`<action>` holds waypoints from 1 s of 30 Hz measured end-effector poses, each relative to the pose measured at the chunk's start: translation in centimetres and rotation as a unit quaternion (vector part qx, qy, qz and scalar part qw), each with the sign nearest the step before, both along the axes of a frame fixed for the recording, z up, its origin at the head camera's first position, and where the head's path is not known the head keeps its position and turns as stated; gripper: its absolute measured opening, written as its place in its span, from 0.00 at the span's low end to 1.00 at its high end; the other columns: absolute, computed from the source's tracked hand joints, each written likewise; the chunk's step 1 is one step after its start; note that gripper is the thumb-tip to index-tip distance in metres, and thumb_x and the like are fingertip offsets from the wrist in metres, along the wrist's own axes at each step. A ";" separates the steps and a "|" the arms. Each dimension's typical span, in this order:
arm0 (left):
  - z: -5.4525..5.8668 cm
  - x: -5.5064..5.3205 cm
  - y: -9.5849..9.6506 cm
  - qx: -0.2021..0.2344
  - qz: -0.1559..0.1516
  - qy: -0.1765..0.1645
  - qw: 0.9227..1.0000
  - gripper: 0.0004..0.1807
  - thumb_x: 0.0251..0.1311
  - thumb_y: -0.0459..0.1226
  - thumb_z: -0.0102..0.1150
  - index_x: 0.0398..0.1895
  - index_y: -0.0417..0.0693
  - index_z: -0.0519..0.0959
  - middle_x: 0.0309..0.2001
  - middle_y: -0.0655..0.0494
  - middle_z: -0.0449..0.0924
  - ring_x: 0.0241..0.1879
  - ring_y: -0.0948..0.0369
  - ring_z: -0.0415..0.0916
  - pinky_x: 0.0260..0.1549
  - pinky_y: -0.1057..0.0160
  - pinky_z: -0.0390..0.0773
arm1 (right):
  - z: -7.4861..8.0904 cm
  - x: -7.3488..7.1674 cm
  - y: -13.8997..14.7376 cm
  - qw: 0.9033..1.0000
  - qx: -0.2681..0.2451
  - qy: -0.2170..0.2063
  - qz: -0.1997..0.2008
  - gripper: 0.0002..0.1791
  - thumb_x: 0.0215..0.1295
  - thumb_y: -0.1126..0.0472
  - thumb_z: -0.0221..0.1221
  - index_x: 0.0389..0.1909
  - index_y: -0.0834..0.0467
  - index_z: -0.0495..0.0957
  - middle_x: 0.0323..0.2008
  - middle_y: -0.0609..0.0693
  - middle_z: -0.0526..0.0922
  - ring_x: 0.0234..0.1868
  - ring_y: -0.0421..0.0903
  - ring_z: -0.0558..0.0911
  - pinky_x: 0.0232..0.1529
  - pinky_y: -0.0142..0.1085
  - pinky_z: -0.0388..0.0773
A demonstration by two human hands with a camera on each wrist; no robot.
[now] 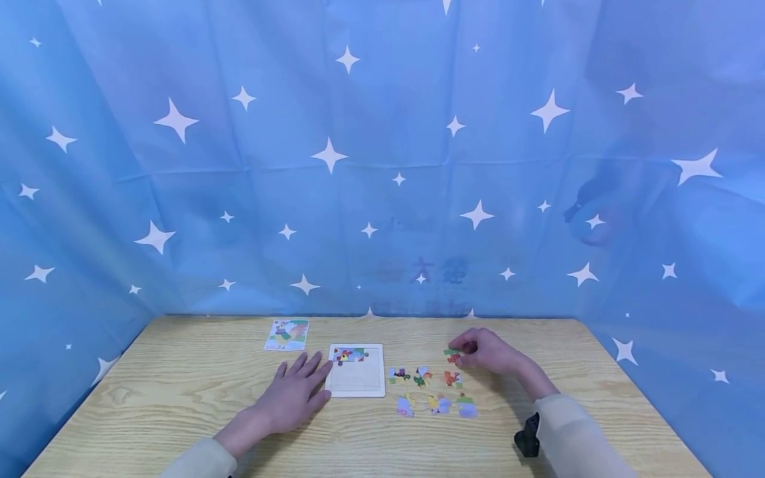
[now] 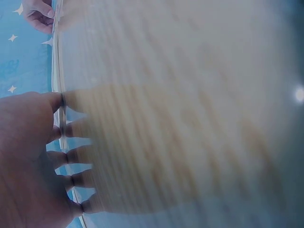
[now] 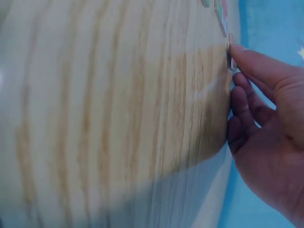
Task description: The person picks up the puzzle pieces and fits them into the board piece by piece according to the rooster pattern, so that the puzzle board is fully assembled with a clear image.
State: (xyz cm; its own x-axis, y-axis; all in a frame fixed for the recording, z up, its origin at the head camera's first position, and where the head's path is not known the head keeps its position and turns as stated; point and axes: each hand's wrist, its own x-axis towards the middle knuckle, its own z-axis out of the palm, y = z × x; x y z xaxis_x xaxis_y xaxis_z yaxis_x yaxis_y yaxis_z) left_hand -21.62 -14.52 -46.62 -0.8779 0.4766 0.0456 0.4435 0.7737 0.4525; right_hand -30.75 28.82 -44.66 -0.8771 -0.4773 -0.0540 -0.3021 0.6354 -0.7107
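A white puzzle tray (image 1: pixel 355 382) lies on the table with joined picture pieces (image 1: pixel 349 355) along its top. My left hand (image 1: pixel 293 396) rests with spread fingers on the wood, fingertips at the tray's left edge. In the left wrist view the left hand (image 2: pixel 28 156) shows its straight fingers from the side. My right hand (image 1: pixel 487 350) pinches a green and red puzzle piece (image 1: pixel 452 357) at the back of the loose pieces. Seen from the right wrist, the right hand (image 3: pixel 270 109) has thumb and finger on that piece (image 3: pixel 231 59), its other fingers curled beneath.
Loose puzzle pieces lie in rows right of the tray, among them a red one (image 1: pixel 452 379), a green one (image 1: pixel 422 377) and a blue-green one (image 1: pixel 466 406). A picture card (image 1: pixel 287 335) lies at the back left. A blue star-patterned curtain (image 1: pixel 382 199) stands behind the wooden table (image 1: pixel 358 445).
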 end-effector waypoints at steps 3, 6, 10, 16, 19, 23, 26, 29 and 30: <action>0.1 0.1 0.1 -0.001 0.000 0.003 1.000 0.32 0.79 0.48 0.49 0.77 0.40 0.65 0.77 0.34 0.57 0.76 0.33 0.48 0.65 0.23 0.49 | -0.2 -0.1 0.1 1.000 0.000 -0.002 0.001 0.20 0.65 0.66 0.69 0.56 0.66 0.82 0.49 0.54 0.81 0.43 0.48 0.76 0.43 0.42 0.76; 0.2 0.1 0.2 -0.003 0.000 0.004 1.000 0.31 0.79 0.48 0.49 0.77 0.40 0.65 0.77 0.34 0.57 0.76 0.33 0.48 0.65 0.23 0.49 | -0.3 -0.1 0.1 1.000 0.001 -0.003 -0.001 0.19 0.65 0.66 0.69 0.55 0.66 0.82 0.47 0.53 0.81 0.43 0.48 0.76 0.44 0.43 0.76; 0.4 0.1 0.2 -0.008 0.002 0.006 1.000 0.31 0.79 0.49 0.49 0.77 0.41 0.65 0.77 0.35 0.57 0.76 0.34 0.49 0.65 0.23 0.49 | -0.3 -0.2 0.0 1.000 0.008 -0.003 -0.005 0.17 0.64 0.65 0.70 0.52 0.65 0.81 0.44 0.52 0.80 0.43 0.48 0.76 0.44 0.44 0.76; 0.6 0.3 0.3 -0.012 0.010 0.005 1.000 0.32 0.78 0.50 0.50 0.77 0.41 0.65 0.77 0.36 0.58 0.76 0.34 0.49 0.65 0.23 0.50 | -0.1 -0.2 -0.1 1.000 0.007 -0.005 -0.002 0.17 0.64 0.66 0.69 0.52 0.65 0.81 0.43 0.52 0.78 0.40 0.49 0.74 0.42 0.44 0.75; 0.5 0.3 0.3 -0.012 0.010 0.003 1.000 0.32 0.78 0.50 0.50 0.77 0.41 0.65 0.77 0.36 0.58 0.76 0.34 0.49 0.65 0.24 0.49 | -0.1 -0.2 -0.2 1.000 0.005 -0.008 0.000 0.18 0.65 0.66 0.69 0.54 0.66 0.81 0.43 0.53 0.78 0.39 0.49 0.73 0.41 0.43 0.75; 0.4 0.2 0.3 -0.013 0.007 0.009 1.000 0.31 0.79 0.48 0.49 0.77 0.40 0.65 0.76 0.35 0.58 0.76 0.33 0.49 0.65 0.24 0.49 | -0.1 -0.2 -0.1 1.000 0.005 -0.010 0.002 0.17 0.66 0.66 0.68 0.54 0.66 0.80 0.42 0.52 0.76 0.39 0.49 0.71 0.40 0.41 0.73; 0.6 0.1 0.3 -0.010 0.006 0.009 1.000 0.31 0.79 0.48 0.49 0.77 0.40 0.65 0.76 0.35 0.58 0.76 0.33 0.49 0.65 0.24 0.49 | -0.1 -0.3 -0.2 1.000 0.004 -0.013 0.004 0.16 0.66 0.65 0.68 0.52 0.65 0.79 0.41 0.53 0.75 0.39 0.49 0.70 0.39 0.40 0.72; 0.6 0.2 0.2 -0.008 0.007 0.002 1.000 0.31 0.79 0.48 0.49 0.77 0.41 0.65 0.77 0.35 0.57 0.76 0.34 0.49 0.65 0.24 0.49 | 0.0 -0.2 -0.4 1.000 0.003 -0.015 -0.001 0.15 0.66 0.65 0.69 0.50 0.65 0.78 0.40 0.53 0.76 0.39 0.49 0.71 0.39 0.41 0.72; 0.6 0.2 0.2 -0.007 0.009 -0.004 1.000 0.32 0.79 0.49 0.49 0.77 0.41 0.65 0.77 0.35 0.57 0.76 0.34 0.48 0.65 0.24 0.48 | 0.0 -0.2 -0.5 1.000 0.003 -0.016 -0.009 0.14 0.66 0.65 0.69 0.48 0.64 0.78 0.39 0.52 0.76 0.38 0.49 0.72 0.39 0.41 0.73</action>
State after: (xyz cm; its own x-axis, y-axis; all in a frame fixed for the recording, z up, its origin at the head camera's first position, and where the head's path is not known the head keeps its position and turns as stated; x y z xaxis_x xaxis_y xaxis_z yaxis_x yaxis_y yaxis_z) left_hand -21.37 -14.27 -45.98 -0.8871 0.4605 0.0329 0.4255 0.7877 0.4455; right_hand -30.95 28.36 -44.66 -0.8834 -0.4610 -0.0842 -0.2679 0.6442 -0.7164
